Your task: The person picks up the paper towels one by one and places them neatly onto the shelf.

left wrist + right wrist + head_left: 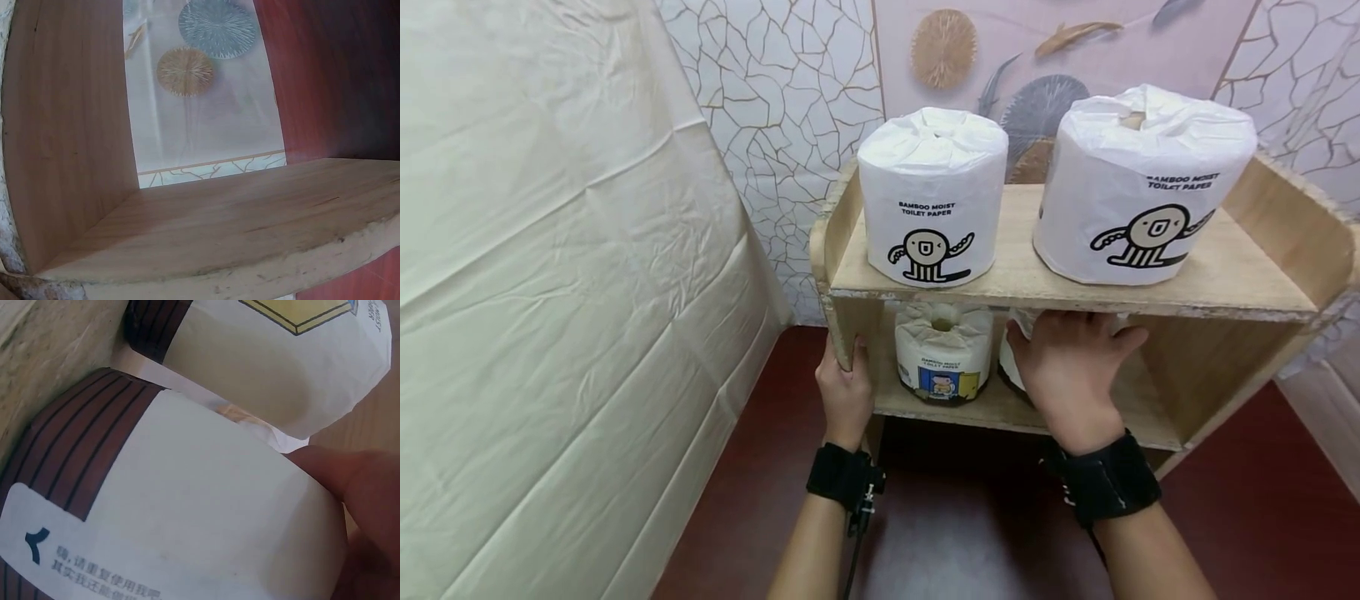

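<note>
My left hand point(844, 387) grips the front edge of the left side panel of a wooden shelf point(1262, 275); the left wrist view shows the shelf's boards but not this hand. On the lower level, my right hand point(1075, 367) holds a wrapped toilet paper roll point(206, 494) by its top, the thumb at its side. Most of that roll is hidden behind the hand in the head view. To its left stands another toilet paper roll point(942, 354), with a blue and yellow picture on its wrapper.
Two larger white toilet paper rolls, a left one point(932, 200) and a right one point(1142, 192), stand on the upper board, just above my right hand. A cream cloth point(572, 317) hangs along the left. Behind the shelf is a patterned wall point(775, 108); the floor point(722, 500) is dark red.
</note>
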